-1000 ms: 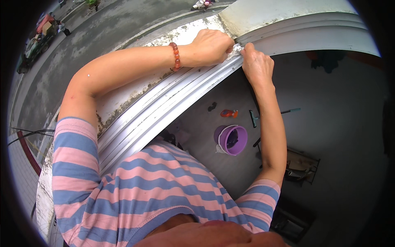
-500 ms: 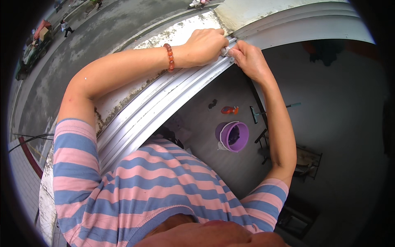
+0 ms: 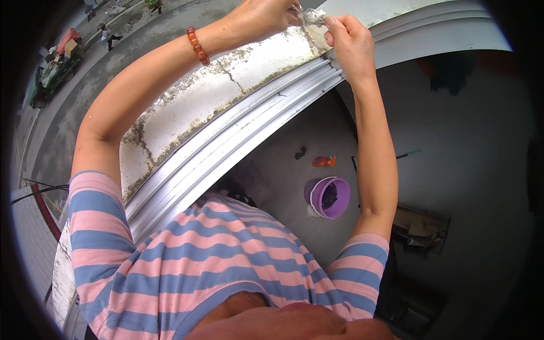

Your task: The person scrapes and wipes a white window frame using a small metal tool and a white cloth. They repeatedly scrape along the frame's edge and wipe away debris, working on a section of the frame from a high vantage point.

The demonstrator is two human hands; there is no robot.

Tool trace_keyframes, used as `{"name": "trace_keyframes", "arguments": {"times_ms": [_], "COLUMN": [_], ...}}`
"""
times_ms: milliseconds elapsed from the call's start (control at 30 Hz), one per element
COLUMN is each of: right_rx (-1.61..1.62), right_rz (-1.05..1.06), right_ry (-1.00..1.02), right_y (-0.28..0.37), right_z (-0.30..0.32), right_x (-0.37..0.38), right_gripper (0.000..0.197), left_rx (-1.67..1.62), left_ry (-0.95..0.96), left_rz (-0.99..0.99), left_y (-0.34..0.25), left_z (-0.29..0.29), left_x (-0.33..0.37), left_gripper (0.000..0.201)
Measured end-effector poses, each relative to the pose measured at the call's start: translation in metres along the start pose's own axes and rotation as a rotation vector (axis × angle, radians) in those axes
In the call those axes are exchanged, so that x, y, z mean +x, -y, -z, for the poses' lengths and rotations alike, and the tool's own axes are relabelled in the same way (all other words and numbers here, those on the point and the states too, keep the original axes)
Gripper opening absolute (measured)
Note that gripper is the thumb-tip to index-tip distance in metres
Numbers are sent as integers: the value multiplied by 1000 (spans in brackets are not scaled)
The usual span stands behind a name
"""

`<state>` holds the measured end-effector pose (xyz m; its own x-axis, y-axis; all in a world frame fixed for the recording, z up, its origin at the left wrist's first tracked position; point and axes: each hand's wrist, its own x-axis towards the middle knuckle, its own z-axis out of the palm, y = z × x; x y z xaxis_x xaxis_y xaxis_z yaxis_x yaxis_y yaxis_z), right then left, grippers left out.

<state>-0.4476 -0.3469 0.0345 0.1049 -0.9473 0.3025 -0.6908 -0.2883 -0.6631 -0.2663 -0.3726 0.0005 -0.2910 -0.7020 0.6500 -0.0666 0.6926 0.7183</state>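
Note:
Both hands are raised over the outer ledge [image 3: 221, 90], which is white, cracked and stained. My left hand [image 3: 266, 18], below a beaded bracelet [image 3: 198, 46], is closed on one side of a crumpled greyish-white rag [image 3: 313, 16]. The thumb and fingers of my right hand [image 3: 351, 45] pinch the rag's other side. It is bunched between the two hands, above the ledge and apart from the window track [image 3: 243, 124]. This silvery metal track has several grooves with dark specks and runs diagonally under my arms.
Indoors on the grey floor stand a purple bucket [image 3: 339, 198] with something dark inside and an orange bottle [image 3: 323, 161]. A squeegee handle [image 3: 409, 153] shows beyond my right forearm. Outside, far below, lies a street with a loaded vehicle [image 3: 56, 65] and a walking person [image 3: 107, 37].
Both hands have lifted away from the end of the window track, moving up and outward over the ledge with the rag. More of the rag now shows between them.

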Motion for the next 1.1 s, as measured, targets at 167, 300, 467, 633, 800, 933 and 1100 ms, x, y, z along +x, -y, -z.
{"name": "trace_keyframes", "arguments": {"times_ms": [167,300,467,633,800,933,1100], "right_rx": [-627,-877,-1050,-1115,-912,-853,-642], "right_rz": [18,79,189,105,-67,-148,-151], "right_ry": [-93,-5,84,142,138,186,288], "right_y": [-21,-40,-56,-55,-50,-48,-52], "right_z": [29,17,-3,-23,-19,-10,2], "right_x": [-27,-34,-30,-17,-13,-15,-17], "right_gripper": [20,20,11,13,21,22,20], "left_rx": [262,286,329,310,268,238,268], "left_ry": [145,209,248,240,238,238,191], "left_rz": [192,192,187,286,355,362,326], "left_y": [18,42,46,42,42,40,39], "left_z": [-50,-79,-88,-81,-79,-77,-79], "left_x": [-6,-14,-17,-20,-21,-23,-27], "left_gripper": [23,20,19,21,24,26,21]}}
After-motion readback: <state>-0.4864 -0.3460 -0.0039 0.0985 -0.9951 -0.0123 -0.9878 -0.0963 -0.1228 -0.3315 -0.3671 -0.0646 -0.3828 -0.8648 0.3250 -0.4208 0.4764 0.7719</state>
